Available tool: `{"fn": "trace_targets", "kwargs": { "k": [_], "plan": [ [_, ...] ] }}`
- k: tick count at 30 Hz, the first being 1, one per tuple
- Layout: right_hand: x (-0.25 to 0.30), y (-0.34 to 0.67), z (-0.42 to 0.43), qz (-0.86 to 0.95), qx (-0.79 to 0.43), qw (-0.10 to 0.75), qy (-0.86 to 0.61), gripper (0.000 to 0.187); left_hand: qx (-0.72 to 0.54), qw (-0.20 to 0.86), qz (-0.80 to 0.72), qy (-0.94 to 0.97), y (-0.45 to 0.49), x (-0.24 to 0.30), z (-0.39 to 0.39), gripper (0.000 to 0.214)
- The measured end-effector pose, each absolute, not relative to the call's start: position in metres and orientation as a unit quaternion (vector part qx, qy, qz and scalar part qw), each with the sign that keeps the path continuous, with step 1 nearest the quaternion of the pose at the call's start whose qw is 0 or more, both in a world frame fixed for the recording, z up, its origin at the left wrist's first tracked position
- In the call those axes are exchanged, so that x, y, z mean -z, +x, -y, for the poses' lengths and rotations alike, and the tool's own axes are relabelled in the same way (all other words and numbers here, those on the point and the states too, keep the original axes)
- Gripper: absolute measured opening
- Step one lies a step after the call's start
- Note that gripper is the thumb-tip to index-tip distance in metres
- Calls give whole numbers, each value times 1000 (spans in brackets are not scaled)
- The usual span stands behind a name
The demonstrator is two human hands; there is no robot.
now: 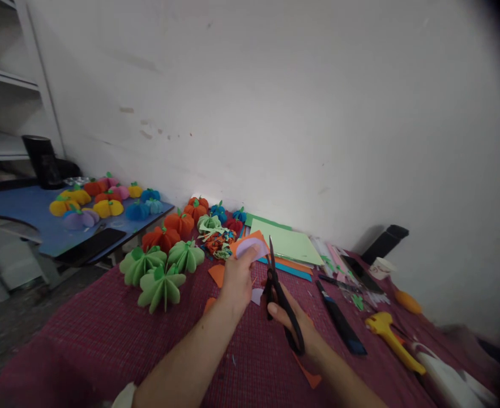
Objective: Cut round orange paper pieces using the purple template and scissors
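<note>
Orange-lilac paper (250,244) juts forward from left hand (236,279), beside scissors (274,277).

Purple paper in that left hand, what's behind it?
Orange paper sticks out past the edge of the purple paper. The orange part directly behind is covered, and the left hand hides some too.

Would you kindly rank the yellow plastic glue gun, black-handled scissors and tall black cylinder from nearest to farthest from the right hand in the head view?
1. Black-handled scissors, in the right hand.
2. Yellow plastic glue gun, to its right.
3. Tall black cylinder, far left on the blue table.
</note>
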State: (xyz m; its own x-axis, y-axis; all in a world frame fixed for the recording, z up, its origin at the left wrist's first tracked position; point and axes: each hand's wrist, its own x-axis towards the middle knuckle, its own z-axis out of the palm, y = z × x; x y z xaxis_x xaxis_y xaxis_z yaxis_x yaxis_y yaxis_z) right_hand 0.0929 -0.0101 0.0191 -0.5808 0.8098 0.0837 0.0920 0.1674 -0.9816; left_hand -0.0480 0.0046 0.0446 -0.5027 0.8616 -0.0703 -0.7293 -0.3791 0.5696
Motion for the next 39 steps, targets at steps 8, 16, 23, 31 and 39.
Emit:
{"fn": "trace_targets", "kwargs": {
  "k": [8, 16, 23, 31, 39],
  "plan": [
    [-13, 94, 1, 708, -539, 328, -318, 45, -823, 468, -289, 144, -46, -40, -6, 18],
    [-13, 93, 2, 710, -531, 338, -317, 44, -824, 465, -296, 132, -45, -39, -8, 20],
    [-15, 93, 2, 715, -526, 332, -319, 43, -825, 476, -277, 130, -43, -40, -7, 18],
    [-14, 95, -1, 718, -530, 319, -320, 43, -825, 480, -268, 132, -43, -42, -5, 18],
    [-17, 94, -1, 713, -534, 318, -324, 43, -826, 464, -287, 139, -42, -38, -7, 18]
  ]
}}
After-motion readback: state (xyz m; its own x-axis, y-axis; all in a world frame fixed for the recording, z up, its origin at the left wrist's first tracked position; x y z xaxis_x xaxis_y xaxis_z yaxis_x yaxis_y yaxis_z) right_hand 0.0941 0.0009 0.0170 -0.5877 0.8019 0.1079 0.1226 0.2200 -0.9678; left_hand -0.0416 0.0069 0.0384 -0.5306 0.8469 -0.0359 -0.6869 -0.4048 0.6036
